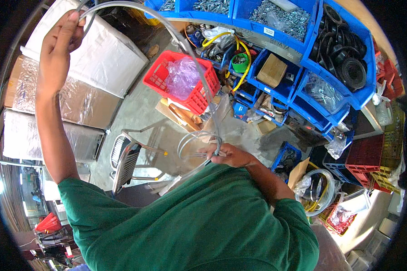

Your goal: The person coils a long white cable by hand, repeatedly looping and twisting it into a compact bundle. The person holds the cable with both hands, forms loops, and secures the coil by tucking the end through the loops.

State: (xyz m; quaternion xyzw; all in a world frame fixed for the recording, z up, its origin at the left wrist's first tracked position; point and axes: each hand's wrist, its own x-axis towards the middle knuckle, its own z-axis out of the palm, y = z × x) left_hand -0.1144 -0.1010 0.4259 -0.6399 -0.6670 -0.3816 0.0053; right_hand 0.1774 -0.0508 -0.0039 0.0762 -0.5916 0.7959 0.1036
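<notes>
A long, shiny grey cable or tube (117,4) arcs from the upper left down to the middle of the view. My left hand (61,43) is raised high with its arm outstretched, the fingers pinched round the upper part, where a short loop hangs beside them. Near my chest, my right hand (233,156) closes on the lower part, where it bends into several small loops. Part of that grip lies behind the loops, so I cannot make out every finger. A green shirt covers my upper arms.
Beyond my right hand stands a red basket (156,81) with purple plastic bags. Blue bins (269,81) of screws and black rings fill the far right. Wrapped boxes (77,104) stack at left, near a metal-framed chair (124,158). A clear hose coil (332,189) lies at right.
</notes>
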